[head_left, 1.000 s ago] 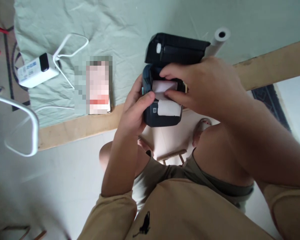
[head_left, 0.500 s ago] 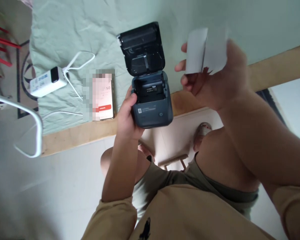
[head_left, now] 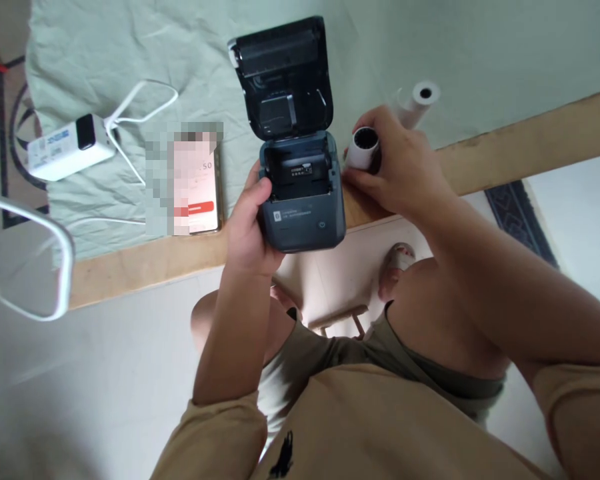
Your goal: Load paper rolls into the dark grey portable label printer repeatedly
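My left hand (head_left: 250, 223) grips a dark blue-grey label printer (head_left: 300, 230) by its left side, thumb on the rim. The printer's black lid (head_left: 287, 80) is swung up, and the bay (head_left: 297, 173) inside holds no roll. Close to the printer's right side, my right hand (head_left: 397, 157) is closed around a white paper roll (head_left: 361, 155), whose dark hollow core faces up. Behind that hand appears a second white paper roll (head_left: 420, 103), slightly blurred, its lower end hidden; whether the hand touches it I cannot tell.
A phone (head_left: 197, 187) with a partly pixelated lit screen lies left of the printer on the green cloth (head_left: 460, 60). Farther left are a white power bank (head_left: 70, 147) and a white cable (head_left: 63, 247). The table's wooden edge (head_left: 145, 273) runs along the front.
My right hand has turned over and moved left toward the printer. The two blurred white pieces at it now show as separate rolls, one in the fingers, one behind. The printer remains in my left hand.
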Tool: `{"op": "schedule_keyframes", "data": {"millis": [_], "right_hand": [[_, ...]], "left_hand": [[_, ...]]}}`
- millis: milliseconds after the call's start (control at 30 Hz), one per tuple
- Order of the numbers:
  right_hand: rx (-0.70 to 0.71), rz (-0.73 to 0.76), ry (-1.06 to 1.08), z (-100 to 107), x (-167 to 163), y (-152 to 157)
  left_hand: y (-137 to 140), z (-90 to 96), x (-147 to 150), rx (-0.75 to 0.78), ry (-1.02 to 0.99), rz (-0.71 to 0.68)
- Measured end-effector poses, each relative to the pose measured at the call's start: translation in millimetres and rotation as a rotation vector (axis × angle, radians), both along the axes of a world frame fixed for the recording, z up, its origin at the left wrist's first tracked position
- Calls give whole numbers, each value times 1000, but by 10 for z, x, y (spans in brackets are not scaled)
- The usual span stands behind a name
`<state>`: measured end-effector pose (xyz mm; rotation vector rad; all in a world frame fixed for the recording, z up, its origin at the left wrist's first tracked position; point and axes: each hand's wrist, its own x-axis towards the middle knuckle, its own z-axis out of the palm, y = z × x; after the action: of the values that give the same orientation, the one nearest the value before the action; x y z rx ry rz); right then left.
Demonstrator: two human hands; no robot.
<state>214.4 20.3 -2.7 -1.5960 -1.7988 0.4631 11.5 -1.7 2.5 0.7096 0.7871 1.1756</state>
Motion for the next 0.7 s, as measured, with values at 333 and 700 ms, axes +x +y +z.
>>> {"op": "schedule_keyframes", "data": {"millis": [333,700], "right_hand": [[199,-224,-200,133,306,63],[-81,-288,622,87,352,170]], "left_hand": [[11,-6,-16,25,-15,-1],[-2,21,-2,57,-62,-51]]}}
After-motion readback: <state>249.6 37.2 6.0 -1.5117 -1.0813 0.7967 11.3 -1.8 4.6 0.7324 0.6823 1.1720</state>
